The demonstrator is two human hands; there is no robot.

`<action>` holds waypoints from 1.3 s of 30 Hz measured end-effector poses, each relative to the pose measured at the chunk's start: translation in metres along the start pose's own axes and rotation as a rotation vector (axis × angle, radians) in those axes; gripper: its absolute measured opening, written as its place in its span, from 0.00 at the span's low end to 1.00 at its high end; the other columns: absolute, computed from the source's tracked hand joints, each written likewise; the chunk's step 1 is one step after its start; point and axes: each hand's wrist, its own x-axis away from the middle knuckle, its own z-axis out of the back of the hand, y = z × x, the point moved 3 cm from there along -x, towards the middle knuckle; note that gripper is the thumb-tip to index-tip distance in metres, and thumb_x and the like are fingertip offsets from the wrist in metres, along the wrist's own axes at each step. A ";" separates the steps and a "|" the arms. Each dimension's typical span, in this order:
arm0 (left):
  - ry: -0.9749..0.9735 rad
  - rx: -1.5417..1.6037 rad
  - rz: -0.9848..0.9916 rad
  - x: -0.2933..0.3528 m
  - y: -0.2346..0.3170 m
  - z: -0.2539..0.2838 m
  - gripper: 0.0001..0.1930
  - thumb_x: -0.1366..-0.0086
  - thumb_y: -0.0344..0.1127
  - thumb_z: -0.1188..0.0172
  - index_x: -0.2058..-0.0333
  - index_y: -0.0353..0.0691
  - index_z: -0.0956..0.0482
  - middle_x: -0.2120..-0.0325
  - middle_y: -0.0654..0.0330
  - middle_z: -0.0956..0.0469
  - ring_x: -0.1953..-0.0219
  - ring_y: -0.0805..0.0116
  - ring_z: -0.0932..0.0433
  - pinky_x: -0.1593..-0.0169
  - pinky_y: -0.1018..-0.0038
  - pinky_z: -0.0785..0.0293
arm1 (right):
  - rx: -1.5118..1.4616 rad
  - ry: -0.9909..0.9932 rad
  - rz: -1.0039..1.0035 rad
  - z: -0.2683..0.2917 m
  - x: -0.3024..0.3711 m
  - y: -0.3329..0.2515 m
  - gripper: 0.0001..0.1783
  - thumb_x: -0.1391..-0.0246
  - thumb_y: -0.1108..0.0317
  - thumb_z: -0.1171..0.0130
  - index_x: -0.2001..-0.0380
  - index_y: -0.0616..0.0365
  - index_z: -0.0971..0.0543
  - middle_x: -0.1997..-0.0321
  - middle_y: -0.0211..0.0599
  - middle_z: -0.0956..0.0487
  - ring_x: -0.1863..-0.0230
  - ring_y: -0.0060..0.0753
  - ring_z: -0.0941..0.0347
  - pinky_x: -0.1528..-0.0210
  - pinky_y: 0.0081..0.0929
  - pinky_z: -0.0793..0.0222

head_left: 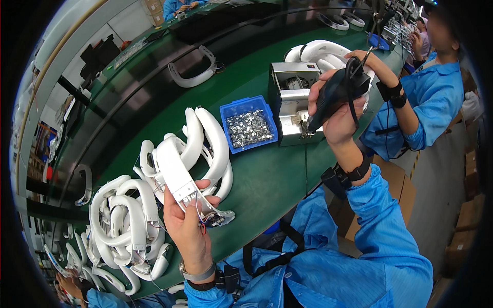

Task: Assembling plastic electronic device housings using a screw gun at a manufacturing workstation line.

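Observation:
My left hand [187, 226] grips a white curved plastic band [177, 177] with its inner side open, where red and dark wires and a small circuit board [218, 218] show. My right hand [336, 115] holds a black electric screwdriver [331, 97], its cable looping over my fingers and its tip pointing down at a metal box fixture [290, 105]. Both arms wear blue sleeves and dark wrist straps.
A blue tray of small metal parts [249, 126] sits left of the fixture on the green bench [267, 174]. Several white bands are piled at my left [128, 226] and beyond the fixture [321, 54]. A co-worker in blue [426, 97] works at my right.

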 end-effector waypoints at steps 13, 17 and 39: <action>-0.011 0.026 -0.011 0.003 0.003 0.001 0.27 0.37 0.26 0.47 0.39 0.31 0.40 0.58 0.48 0.20 0.67 0.67 0.17 0.61 0.74 0.20 | 0.020 -0.055 -0.023 -0.003 -0.006 0.004 0.48 0.43 0.23 0.70 0.51 0.62 0.33 0.72 0.37 0.24 0.78 0.22 0.29 0.76 0.18 0.33; -0.024 0.063 -0.019 0.001 0.003 0.004 0.26 0.40 0.25 0.42 0.43 0.31 0.36 0.59 0.49 0.20 0.65 0.67 0.17 0.62 0.77 0.20 | -0.058 -0.059 -0.200 -0.010 -0.008 0.000 0.43 0.40 0.28 0.68 0.50 0.62 0.34 0.71 0.38 0.24 0.79 0.23 0.30 0.75 0.19 0.33; -0.202 0.144 0.044 0.001 -0.008 0.018 0.23 0.39 0.24 0.48 0.44 0.32 0.34 0.60 0.53 0.21 0.63 0.67 0.19 0.58 0.75 0.23 | -0.719 -0.340 -0.137 -0.227 -0.018 -0.116 0.51 0.47 0.20 0.71 0.52 0.62 0.31 0.75 0.45 0.25 0.86 0.32 0.31 0.82 0.26 0.31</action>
